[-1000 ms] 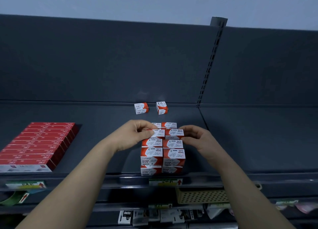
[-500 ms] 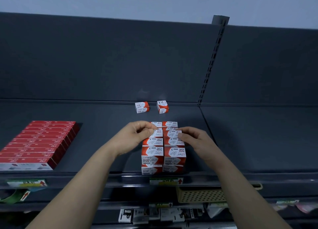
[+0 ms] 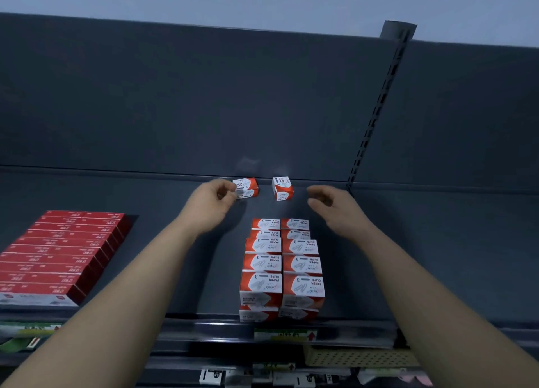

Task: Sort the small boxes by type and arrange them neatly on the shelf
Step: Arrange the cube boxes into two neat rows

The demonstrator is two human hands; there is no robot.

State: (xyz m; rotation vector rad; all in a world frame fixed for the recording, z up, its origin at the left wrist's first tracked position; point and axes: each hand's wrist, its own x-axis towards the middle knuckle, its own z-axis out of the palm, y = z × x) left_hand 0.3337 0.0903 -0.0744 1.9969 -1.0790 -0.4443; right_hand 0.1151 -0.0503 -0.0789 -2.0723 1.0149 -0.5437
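Note:
Orange-and-white paper clip boxes [image 3: 281,266] stand stacked in two neat columns near the front of the dark shelf [image 3: 163,271]. Two loose boxes of the same kind lie at the back: a left one [image 3: 246,188] and a right one [image 3: 282,188]. My left hand [image 3: 211,205] touches the left loose box with its fingertips curled around its near end. My right hand [image 3: 335,207] hovers open just right of the right loose box, apart from it.
A block of flat red boxes [image 3: 61,253] fills the shelf's left side. A slotted upright [image 3: 376,110] divides the back panel at right. Below the shelf edge sit price labels [image 3: 284,335] and a beige perforated basket [image 3: 358,357].
Both hands have left the stacked columns and reached back to the two loose boxes. The left hand now touches the left loose box.

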